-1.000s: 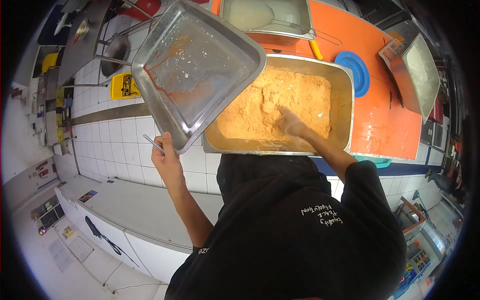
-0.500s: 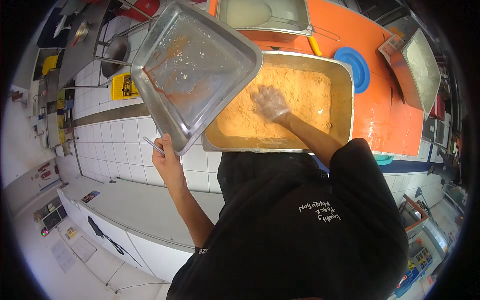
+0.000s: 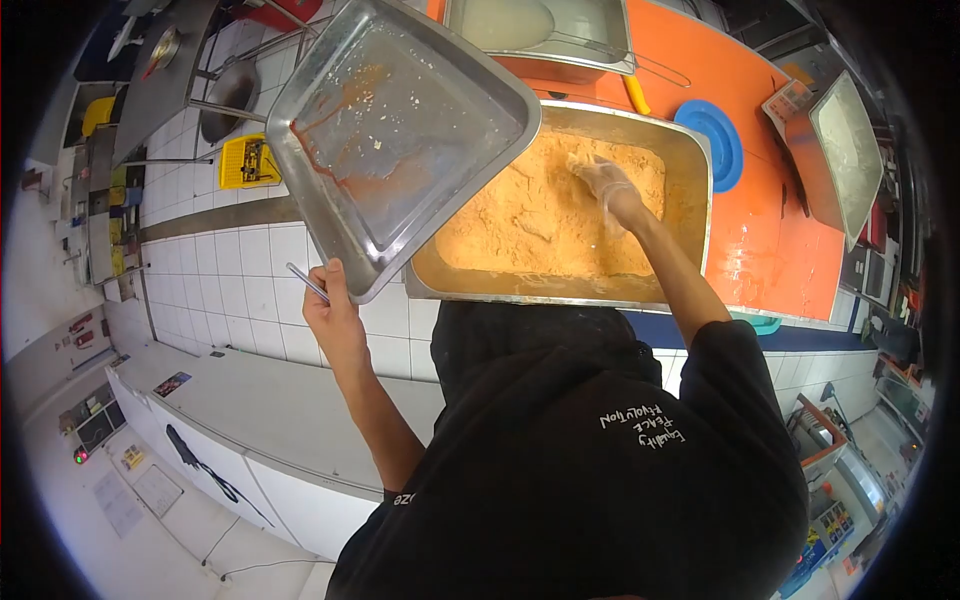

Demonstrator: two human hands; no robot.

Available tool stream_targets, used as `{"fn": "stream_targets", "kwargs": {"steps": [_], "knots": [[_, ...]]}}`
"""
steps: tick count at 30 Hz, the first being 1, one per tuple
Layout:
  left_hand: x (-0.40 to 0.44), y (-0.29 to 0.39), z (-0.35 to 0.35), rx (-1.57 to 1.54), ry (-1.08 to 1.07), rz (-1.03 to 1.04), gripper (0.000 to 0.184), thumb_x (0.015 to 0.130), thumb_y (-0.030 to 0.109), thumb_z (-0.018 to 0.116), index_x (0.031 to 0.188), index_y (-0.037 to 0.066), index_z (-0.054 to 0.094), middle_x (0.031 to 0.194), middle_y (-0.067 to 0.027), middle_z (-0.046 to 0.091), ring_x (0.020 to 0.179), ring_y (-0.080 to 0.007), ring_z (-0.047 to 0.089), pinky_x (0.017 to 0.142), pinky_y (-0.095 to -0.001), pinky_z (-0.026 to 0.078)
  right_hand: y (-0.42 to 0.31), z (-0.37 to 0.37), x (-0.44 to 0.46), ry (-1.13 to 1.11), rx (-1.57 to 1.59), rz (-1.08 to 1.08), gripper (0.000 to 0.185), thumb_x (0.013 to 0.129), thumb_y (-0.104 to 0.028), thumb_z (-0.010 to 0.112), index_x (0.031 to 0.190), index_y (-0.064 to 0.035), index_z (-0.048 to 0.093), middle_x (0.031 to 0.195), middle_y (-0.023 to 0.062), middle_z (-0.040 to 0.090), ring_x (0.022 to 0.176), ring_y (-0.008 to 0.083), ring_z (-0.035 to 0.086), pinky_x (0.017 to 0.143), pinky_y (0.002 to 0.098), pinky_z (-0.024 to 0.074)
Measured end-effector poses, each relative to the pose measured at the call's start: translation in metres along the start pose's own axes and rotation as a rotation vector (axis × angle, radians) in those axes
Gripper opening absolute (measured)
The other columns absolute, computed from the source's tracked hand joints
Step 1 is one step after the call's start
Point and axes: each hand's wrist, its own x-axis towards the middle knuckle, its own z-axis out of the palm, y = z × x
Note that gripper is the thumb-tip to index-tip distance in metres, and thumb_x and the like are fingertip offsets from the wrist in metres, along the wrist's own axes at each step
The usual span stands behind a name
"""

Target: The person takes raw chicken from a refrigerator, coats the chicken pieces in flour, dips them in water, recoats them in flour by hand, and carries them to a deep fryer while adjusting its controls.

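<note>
My left hand is closed on the near corner of a square metal tray, which is tilted and overlaps the left end of a deep steel pan. A thin metal bar sticks out by the same hand. Reddish streaks and pale crumbs lie on the tray's bottom. Orange-tinted breading flour fills the steel pan. My right hand, in a clear plastic glove, is at the flour's far right part. Its fingers are bent round something flour-coated that I cannot make out. A lumpy coated piece lies half buried nearby.
A metal tub of cloudy liquid with a wire strainer stands behind the pan. Near it are a yellow handle and a blue plastic lid on the orange table. Another steel container stands at right.
My right hand has moved right and away from me across the flour, its fingers now more closed. A lump shows where it was. The tray has shifted slightly right.
</note>
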Motion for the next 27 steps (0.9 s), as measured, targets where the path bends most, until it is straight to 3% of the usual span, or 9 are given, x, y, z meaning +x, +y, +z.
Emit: {"fn": "stream_targets", "kwargs": {"steps": [3, 5, 11, 15, 17, 20, 22, 24, 27], "knots": [[0.001, -0.001, 0.002, -0.003, -0.012, -0.008, 0.030, 0.102, 0.033, 0.065, 0.083, 0.012, 0.054, 0.076, 0.0053, 0.051, 0.068, -0.0029, 0.044, 0.062, -0.0198, 0.037, 0.005, -0.004, -0.009, 0.136, -0.260, 0.038, 0.033, 0.103, -0.026, 0.056, 0.119, 0.0009, 0.067, 0.112, 0.0118, 0.066, 0.105, 0.0236, 0.059, 0.095, 0.0367, 0.0460], [-0.001, 0.004, 0.012, -0.049, 0.058, 0.034, 0.034, 0.103, 0.028, 0.064, 0.078, 0.012, 0.047, 0.066, 0.0085, 0.041, 0.059, -0.0014, 0.028, 0.052, -0.0230, 0.022, 0.000, -0.001, -0.014, 0.160, 0.130, 0.165, 0.029, 0.102, -0.024, 0.058, 0.117, -0.0011, 0.066, 0.107, 0.0096, 0.067, 0.097, 0.0201, 0.061, 0.088, 0.0341, 0.0499], [-0.001, 0.002, 0.014, -0.097, 0.059, 0.039, 0.033, 0.103, 0.029, 0.064, 0.080, 0.012, 0.048, 0.067, 0.0086, 0.043, 0.059, -0.0008, 0.029, 0.052, -0.0224, 0.021, 0.025, -0.019, -0.031, 0.169, 0.190, 0.050, 0.022, 0.100, -0.024, 0.060, 0.113, -0.0056, 0.063, 0.097, 0.0034, 0.068, 0.080, 0.0113, 0.062, 0.071, 0.0280, 0.0525], [0.000, 0.002, 0.007, -0.025, 0.030, 0.010, 0.033, 0.103, 0.029, 0.064, 0.080, 0.012, 0.049, 0.068, 0.0084, 0.043, 0.059, -0.0007, 0.029, 0.052, -0.0223, 0.022, 0.015, -0.024, -0.042, 0.230, 0.308, 0.135, 0.023, 0.099, -0.025, 0.062, 0.108, -0.0046, 0.065, 0.086, 0.0046, 0.067, 0.077, 0.0158, 0.064, 0.072, 0.0315, 0.0527], [0.000, 0.003, 0.009, -0.052, 0.027, 0.022, 0.032, 0.103, 0.029, 0.064, 0.080, 0.012, 0.049, 0.068, 0.0085, 0.043, 0.059, -0.0006, 0.029, 0.052, -0.0224, 0.022, -0.001, -0.028, -0.046, 0.222, -0.336, 0.099, 0.025, 0.098, -0.028, 0.064, 0.103, -0.0031, 0.067, 0.081, 0.0109, 0.068, 0.076, 0.0219, 0.066, 0.073, 0.0355, 0.0527], [-0.002, 0.006, 0.007, -0.046, 0.017, 0.004, 0.032, 0.103, 0.028, 0.063, 0.080, 0.012, 0.049, 0.070, 0.0075, 0.045, 0.062, -0.0012, 0.032, 0.054, -0.0220, 0.025, -0.055, 0.012, -0.055, 0.199, -0.506, 0.183, 0.032, 0.097, -0.033, 0.065, 0.099, -0.0021, 0.068, 0.084, 0.0172, 0.069, 0.079, 0.0271, 0.067, 0.076, 0.0379, 0.0516], [-0.002, 0.007, 0.010, -0.055, 0.017, 0.016, 0.032, 0.103, 0.028, 0.063, 0.080, 0.012, 0.049, 0.070, 0.0071, 0.045, 0.063, -0.0016, 0.033, 0.055, -0.0220, 0.026, -0.023, 0.028, -0.050, 0.117, -0.499, -0.023, 0.036, 0.094, -0.038, 0.067, 0.099, -0.0023, 0.069, 0.092, 0.0192, 0.072, 0.083, 0.0313, 0.069, 0.078, 0.0394, 0.0527], [-0.004, 0.008, 0.011, -0.064, 0.015, 0.027, 0.032, 0.103, 0.028, 0.063, 0.080, 0.012, 0.049, 0.071, 0.0067, 0.046, 0.063, -0.0020, 0.034, 0.056, -0.0220, 0.026, -0.019, 0.054, -0.036, 0.026, -0.944, -0.171, 0.035, 0.093, -0.035, 0.067, 0.098, -0.0008, 0.068, 0.096, 0.0202, 0.073, 0.088, 0.0367, 0.070, 0.080, 0.0432, 0.0537], [-0.005, 0.010, 0.013, -0.102, 0.008, 0.033, 0.032, 0.104, 0.027, 0.063, 0.080, 0.011, 0.049, 0.072, 0.0060, 0.046, 0.065, -0.0027, 0.035, 0.058, -0.0219, 0.028, -0.020, 0.080, -0.043, -0.063, -1.121, -0.277, 0.029, 0.094, -0.028, 0.066, 0.101, -0.0002, 0.067, 0.098, 0.0194, 0.073, 0.092, 0.0395, 0.069, 0.082, 0.0446, 0.0544]]}}
